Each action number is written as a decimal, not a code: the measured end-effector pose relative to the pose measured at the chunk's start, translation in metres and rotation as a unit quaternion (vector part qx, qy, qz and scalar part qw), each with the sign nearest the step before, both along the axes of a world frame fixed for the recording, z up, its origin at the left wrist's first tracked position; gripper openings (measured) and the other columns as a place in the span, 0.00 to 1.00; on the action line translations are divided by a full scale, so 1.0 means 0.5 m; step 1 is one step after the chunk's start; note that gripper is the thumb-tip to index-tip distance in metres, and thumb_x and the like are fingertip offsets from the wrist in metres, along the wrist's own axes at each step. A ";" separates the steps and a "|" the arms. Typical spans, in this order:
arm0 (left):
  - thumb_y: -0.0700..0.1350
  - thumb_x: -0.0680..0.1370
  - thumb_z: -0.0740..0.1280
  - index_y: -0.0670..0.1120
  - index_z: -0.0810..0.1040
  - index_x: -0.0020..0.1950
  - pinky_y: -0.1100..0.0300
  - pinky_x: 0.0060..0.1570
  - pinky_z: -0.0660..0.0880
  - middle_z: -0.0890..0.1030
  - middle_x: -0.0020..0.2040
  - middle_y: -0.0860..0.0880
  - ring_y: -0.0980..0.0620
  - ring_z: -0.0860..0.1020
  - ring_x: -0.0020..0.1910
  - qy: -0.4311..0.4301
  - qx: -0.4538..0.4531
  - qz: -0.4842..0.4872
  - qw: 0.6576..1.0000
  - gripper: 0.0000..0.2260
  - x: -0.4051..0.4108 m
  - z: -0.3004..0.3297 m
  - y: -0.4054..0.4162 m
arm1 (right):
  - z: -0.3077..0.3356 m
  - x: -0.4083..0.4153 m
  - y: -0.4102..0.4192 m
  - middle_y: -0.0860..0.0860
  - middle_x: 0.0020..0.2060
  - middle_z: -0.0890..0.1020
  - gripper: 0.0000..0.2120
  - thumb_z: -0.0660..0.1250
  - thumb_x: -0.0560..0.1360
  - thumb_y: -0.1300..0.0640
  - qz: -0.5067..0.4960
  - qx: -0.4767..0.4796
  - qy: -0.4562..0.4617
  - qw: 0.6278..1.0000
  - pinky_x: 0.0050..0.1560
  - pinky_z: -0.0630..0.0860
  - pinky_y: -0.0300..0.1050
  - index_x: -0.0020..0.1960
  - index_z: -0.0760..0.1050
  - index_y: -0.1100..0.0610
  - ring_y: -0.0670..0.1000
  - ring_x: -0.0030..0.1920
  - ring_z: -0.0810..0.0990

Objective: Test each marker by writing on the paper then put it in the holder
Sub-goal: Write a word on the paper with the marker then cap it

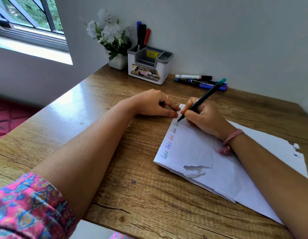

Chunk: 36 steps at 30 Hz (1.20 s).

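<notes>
I saw the right hand (204,118) pinching a teal-capped marker (201,99) in curled fingers, its tip touching the paper (193,149) at the far end of a row of coloured words. The left hand (153,104) lay with fingers straight, pressing the paper's far corner. The holder (149,66), with three markers upright in it, stood far on the wooden desk (132,187), loose markers (199,81) lying to its right, beside white flowers (110,33), a window (29,23) at far left.
</notes>
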<state>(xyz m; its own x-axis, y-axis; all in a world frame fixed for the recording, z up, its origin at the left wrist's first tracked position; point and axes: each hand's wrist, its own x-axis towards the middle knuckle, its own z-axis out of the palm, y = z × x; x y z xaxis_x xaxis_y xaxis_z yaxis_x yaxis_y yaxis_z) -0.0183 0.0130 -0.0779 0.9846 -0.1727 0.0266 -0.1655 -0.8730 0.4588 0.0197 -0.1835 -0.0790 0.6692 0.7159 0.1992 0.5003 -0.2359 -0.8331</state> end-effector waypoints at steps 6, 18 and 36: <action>0.62 0.73 0.66 0.62 0.75 0.61 0.62 0.39 0.66 0.74 0.41 0.60 0.60 0.72 0.41 0.007 0.016 0.001 1.000 0.17 -0.004 0.001 -0.001 | 0.000 0.001 -0.001 0.45 0.23 0.74 0.09 0.63 0.75 0.67 -0.008 0.000 0.007 1.000 0.27 0.68 0.32 0.38 0.72 0.57 0.41 0.24 0.71; 0.42 0.79 0.64 0.57 0.76 0.51 0.66 0.45 0.69 0.75 0.45 0.56 0.61 0.73 0.44 0.039 -0.162 0.024 0.986 0.09 -0.034 0.024 0.019 | -0.002 0.021 -0.006 0.55 0.42 0.81 0.13 0.55 0.71 0.57 -0.006 0.140 0.187 0.972 0.34 0.74 0.38 0.47 0.77 0.56 0.46 0.40 0.79; 0.36 0.72 0.71 0.50 0.79 0.48 0.69 0.44 0.76 0.84 0.39 0.56 0.62 0.81 0.40 0.030 -0.318 0.027 0.947 0.10 -0.036 0.016 0.023 | -0.002 0.012 -0.009 0.55 0.41 0.85 0.01 0.67 0.75 0.60 -0.036 0.115 0.121 0.985 0.39 0.76 0.41 0.45 0.76 0.56 0.49 0.37 0.82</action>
